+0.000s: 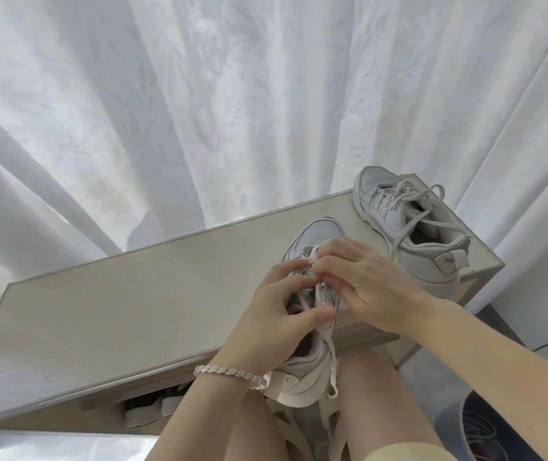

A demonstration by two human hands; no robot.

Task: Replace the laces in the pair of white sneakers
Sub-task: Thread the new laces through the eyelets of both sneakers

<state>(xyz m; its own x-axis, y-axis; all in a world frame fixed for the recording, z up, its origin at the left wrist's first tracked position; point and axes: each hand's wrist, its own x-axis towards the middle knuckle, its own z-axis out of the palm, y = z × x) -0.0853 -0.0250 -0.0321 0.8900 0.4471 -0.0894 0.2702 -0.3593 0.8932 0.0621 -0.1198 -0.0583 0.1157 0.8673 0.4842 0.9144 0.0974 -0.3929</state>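
A white sneaker (316, 234) lies on the pale cabinet top (133, 294), its toe pointing away and its heel hanging over the front edge. My left hand (276, 314) grips its side by the eyelets, thumb across the tongue. My right hand (362, 277) pinches the cream lace (331, 354) at the upper eyelets; the loose lace end dangles past the heel. The second white sneaker (409, 224) rests at the far right corner, laced loosely, with its lace ends trailing over the opening.
A white curtain (232, 94) hangs right behind the cabinet. An open shelf under the top holds dark shoes (146, 410). My bare knees sit below the front edge. A dark bin (498, 427) with cords stands at the lower right.
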